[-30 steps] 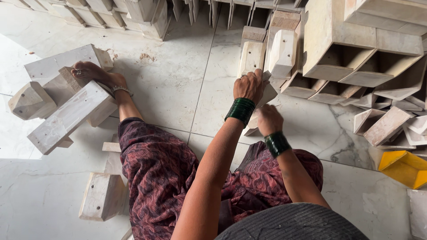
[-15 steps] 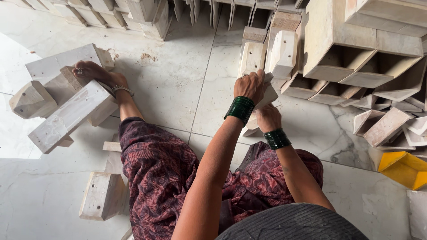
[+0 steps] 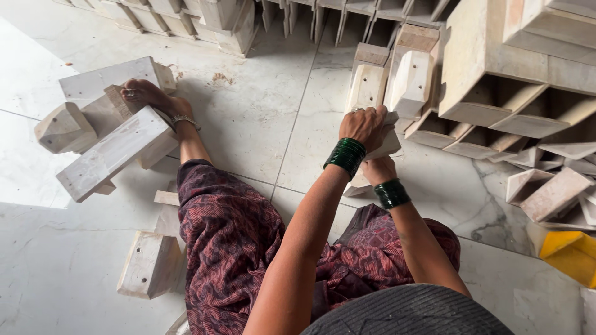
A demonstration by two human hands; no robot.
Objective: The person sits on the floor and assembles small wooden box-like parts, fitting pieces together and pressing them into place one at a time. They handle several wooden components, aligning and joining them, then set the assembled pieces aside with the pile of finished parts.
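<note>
I sit on a white marble floor with one leg stretched out to the left. My left hand presses down on top of a pale wooden block just ahead of my knees. My right hand grips the same block from underneath, partly hidden by the left wrist. Both wrists carry dark green bangles. The block stands against a row of similar upright wooden pieces.
Stacked open wooden box frames fill the right side, with loose wedges below and a yellow object at the right edge. My foot rests on wooden pieces at the left. Another block lies by my thigh.
Both hands stay on the block; the right hand has shifted slightly lower beneath it. Nothing else moved.
</note>
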